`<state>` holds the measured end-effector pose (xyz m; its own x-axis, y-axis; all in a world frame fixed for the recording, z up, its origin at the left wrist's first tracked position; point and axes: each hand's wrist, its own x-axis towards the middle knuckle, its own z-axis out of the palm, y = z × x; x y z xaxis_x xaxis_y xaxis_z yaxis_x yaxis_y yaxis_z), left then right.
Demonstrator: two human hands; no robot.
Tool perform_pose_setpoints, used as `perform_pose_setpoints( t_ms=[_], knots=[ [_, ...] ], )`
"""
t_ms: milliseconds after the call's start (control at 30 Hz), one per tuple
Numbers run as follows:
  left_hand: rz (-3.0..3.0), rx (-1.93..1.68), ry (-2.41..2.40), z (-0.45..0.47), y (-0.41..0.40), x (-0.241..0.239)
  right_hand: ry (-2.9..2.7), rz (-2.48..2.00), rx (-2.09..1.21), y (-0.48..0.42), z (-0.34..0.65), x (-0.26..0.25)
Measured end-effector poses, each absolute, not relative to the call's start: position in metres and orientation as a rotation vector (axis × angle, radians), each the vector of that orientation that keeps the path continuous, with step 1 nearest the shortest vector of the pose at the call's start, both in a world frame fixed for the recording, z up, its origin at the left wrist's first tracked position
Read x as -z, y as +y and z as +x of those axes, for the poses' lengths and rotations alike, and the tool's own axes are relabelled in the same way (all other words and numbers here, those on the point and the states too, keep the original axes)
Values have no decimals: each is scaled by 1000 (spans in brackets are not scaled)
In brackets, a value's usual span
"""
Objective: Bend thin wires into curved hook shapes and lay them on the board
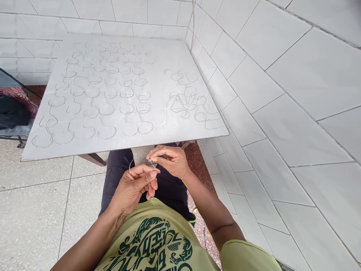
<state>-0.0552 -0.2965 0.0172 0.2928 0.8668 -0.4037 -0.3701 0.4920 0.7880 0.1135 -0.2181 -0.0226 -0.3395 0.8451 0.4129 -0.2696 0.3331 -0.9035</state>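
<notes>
Between my two hands, in front of the table edge, is a thin curved wire (pixel 152 164). My left hand (pixel 140 181) pinches it between thumb and forefinger, and a curved end of wire stands up behind the left knuckles. The thumb and fingertips of my right hand (pixel 170 160) are closed on the wire's upper part. On the white table (pixel 160 60) lie several rows of S-shaped bent wires (pixel 106 109). A loose tangle of wavy wires (pixel 183 103) lies toward the table's right side.
The tabletop's front edge is just beyond my hands. A white tiled wall (pixel 262 94) runs close along the right, and another stands behind the table. At the far left is a dark chair-like frame (pixel 17 105) with cloth on it. A table leg (pixel 92 159) shows below.
</notes>
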Motion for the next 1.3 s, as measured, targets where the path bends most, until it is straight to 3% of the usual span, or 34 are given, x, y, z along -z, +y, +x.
perform_pose_setpoints(
  t_ms=[300,700,1300],
  knots=[
    [594,-895,922,-49,-304,-10,-1378,-429,-1739,-207,118,30],
    [576,-899,898,-43,-302,-16,-1331,-419,-1789,-202,114,41],
    [701,-993,910,-66,-288,-11,-1603,-444,-1602,-185,132,28]
  ],
)
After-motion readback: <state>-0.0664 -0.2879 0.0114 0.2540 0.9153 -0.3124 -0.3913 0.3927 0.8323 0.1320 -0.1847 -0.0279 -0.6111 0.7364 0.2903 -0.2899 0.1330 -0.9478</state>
